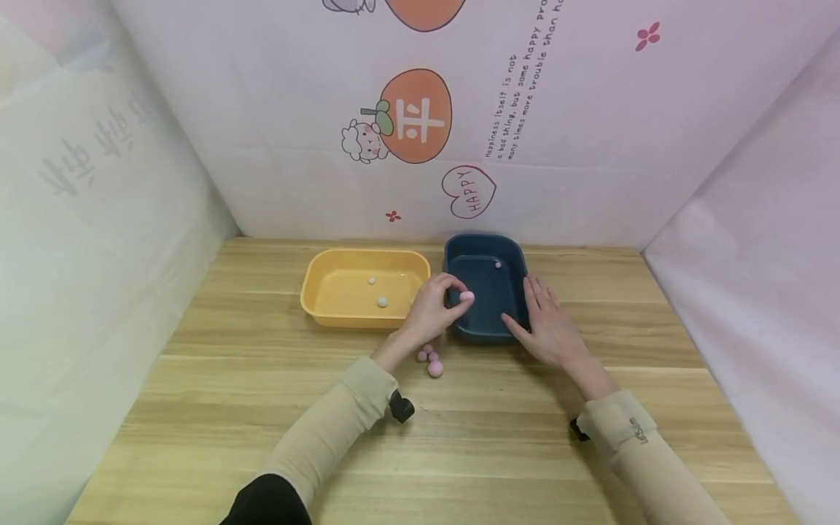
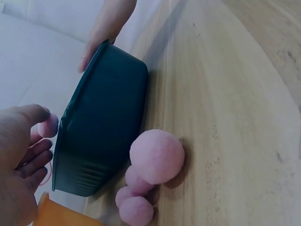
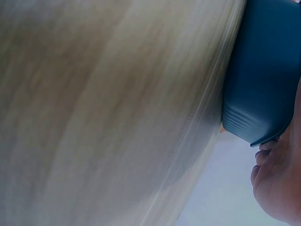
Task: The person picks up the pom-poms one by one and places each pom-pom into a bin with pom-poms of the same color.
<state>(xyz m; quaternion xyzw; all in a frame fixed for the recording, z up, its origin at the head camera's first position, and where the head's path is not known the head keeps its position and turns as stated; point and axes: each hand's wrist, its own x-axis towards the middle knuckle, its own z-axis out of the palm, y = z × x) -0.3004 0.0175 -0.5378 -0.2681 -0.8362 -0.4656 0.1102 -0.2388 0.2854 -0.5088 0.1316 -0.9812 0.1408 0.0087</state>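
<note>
Over the left side of a dark blue tub (image 1: 487, 321), my left hand (image 1: 429, 310) pinches a small pink ball (image 1: 467, 296) between thumb and fingertips. In the left wrist view, the ball (image 2: 48, 126) is held just beside the tub's rim. My right hand (image 1: 554, 332) rests on the tub's right rim, its fingers straight along the edge and its thumb reaching over the inside. One small pink ball (image 1: 498, 265) lies inside the tub near the back. Below my left wrist, a cluster of pink balls (image 2: 157, 156) sits on the table, one larger than the others.
Left of the blue tub stands a yellow tub (image 1: 328, 319) with a few pale balls (image 1: 382, 302) in it. Both tubs are on a wooden table (image 1: 492, 452). A printed white cloth (image 1: 289, 168) hangs behind and along both sides.
</note>
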